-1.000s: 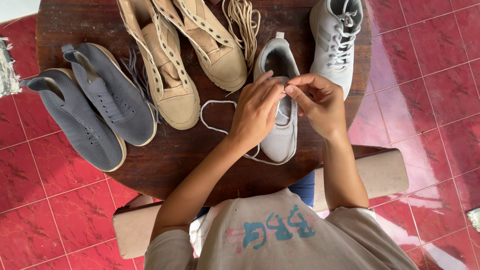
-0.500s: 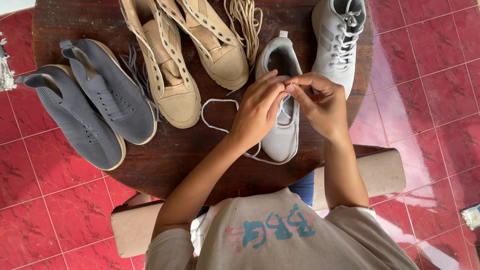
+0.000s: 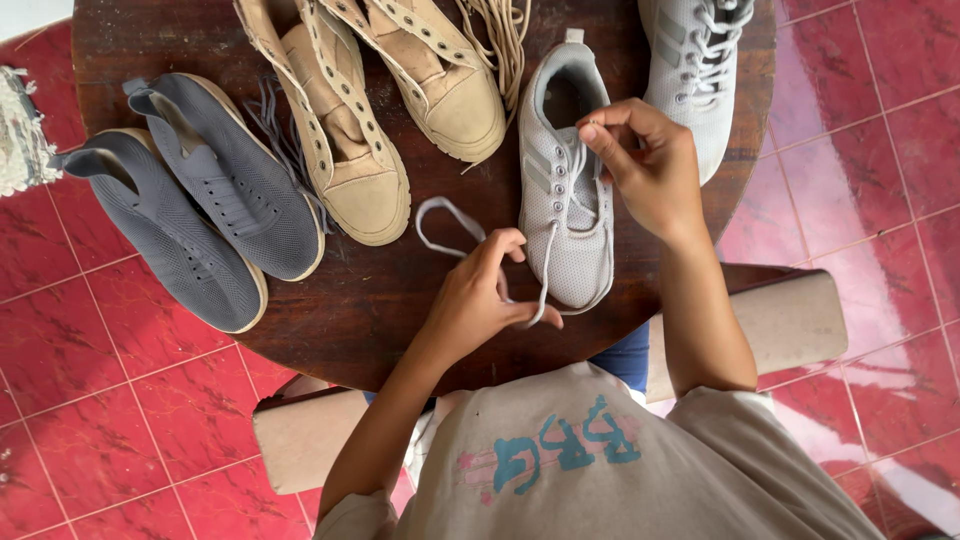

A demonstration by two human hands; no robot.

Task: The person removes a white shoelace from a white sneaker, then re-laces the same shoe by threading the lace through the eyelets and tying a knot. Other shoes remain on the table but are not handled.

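Two hands work my grey shoe (image 3: pixel 568 205) on the table (image 3: pixel 370 300): left hand (image 3: pixel 480 295) pinches its white lace (image 3: pixel 545 270) taut, right hand (image 3: pixel 645 165) pinches lace at the eyelets.

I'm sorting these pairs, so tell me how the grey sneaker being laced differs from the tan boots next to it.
The light grey sneaker is low-cut with a white lace partly threaded, pulled by the left hand while the right hand pinches it near the eyelets. The tan boots are taller, gape wide open, and have bare eyelets, with their laces lying loose beside them. All rest on the round wooden table, toes toward the person.
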